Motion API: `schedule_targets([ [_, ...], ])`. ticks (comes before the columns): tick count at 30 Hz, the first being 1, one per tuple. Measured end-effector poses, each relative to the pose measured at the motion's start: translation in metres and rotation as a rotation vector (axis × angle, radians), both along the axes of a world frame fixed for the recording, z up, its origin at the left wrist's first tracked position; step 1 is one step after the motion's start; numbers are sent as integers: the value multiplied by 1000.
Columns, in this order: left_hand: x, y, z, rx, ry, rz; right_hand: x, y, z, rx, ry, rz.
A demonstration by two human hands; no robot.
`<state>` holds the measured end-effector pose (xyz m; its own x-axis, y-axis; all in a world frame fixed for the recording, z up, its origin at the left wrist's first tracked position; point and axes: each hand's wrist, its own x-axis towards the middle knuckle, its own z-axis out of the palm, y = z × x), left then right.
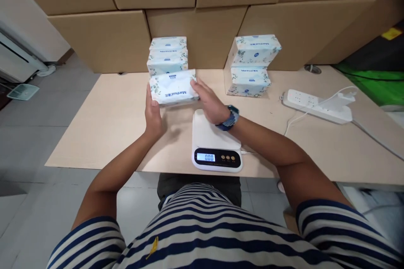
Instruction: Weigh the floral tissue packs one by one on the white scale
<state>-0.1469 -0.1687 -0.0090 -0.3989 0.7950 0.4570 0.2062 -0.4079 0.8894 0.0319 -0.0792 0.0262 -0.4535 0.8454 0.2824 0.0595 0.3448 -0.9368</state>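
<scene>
Between my two hands is a white tissue pack (173,87) with blue lettering and a leaf print, raised above the table. My left hand (152,111) grips its left end, thumb on the near face. On the right end, my right hand (211,100) closes with the thumb over the top; a watch is on that wrist. A white digital scale (202,134) lies partly under my right hand and forearm, its display (205,157) reading 0.00. Behind the held pack stands a left stack of similar packs (168,59).
A second stack of tissue packs (252,67) stands at the back right. Cardboard boxes (101,42) form a wall along the table's rear. A white power strip (315,105) with a plug and cables lies on the right of the wooden table (94,134).
</scene>
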Motion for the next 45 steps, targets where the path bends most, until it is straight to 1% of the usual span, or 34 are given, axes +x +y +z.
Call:
schedule_targets([
  [1,6,-5,1,52,40,-32,17,-8,10,-14,30,9],
  [2,12,-10,1,80,73,-60,36,-16,19,5,44,-1],
  [4,22,-20,0,58,120,-122,76,-32,31,74,31,-91],
  [5,26,-25,0,19,133,-171,94,-39,32,108,14,-155],
  [7,32,-34,0,-68,131,-328,124,-50,26,152,-24,-287],
  [9,37,-39,2,-153,86,-489,144,-54,9,155,-50,-398],
  [10,39,-40,3,-200,48,-542,149,-54,-1,144,-56,-448],
  [12,41,-39,4,-291,-39,-594,155,-48,-21,127,-58,-547],
  [14,42,-35,4,-340,-91,-620,156,-41,-38,163,-69,-634],
  [16,41,-30,0,-321,-49,-625,156,-35,-49,240,-88,-675],
  [19,36,-22,-12,-235,118,-560,158,-34,-57,313,-96,-647],
  [21,31,-16,-26,-169,207,-545,160,-36,-61,320,-82,-622],
  [23,25,-10,-40,-121,258,-567,162,-39,-64,317,-56,-611],
  [25,21,-6,-49,-106,287,-594,161,-41,-66,307,-28,-608],
  [26,20,-5,-52,-102,297,-604,161,-41,-67,304,-20,-608],
  [29,20,-4,-51,-90,309,-625,160,-40,-68,285,-17,-615],
  [34,24,-5,-48,-82,272,-637,162,-37,-71,209,3,-614],
  [41,24,-4,-51,-116,225,-655,164,-37,-70,248,-1,-635],
  [45,24,-4,-50,-162,160,-635,165,-35,-72,216,22,-616],
])
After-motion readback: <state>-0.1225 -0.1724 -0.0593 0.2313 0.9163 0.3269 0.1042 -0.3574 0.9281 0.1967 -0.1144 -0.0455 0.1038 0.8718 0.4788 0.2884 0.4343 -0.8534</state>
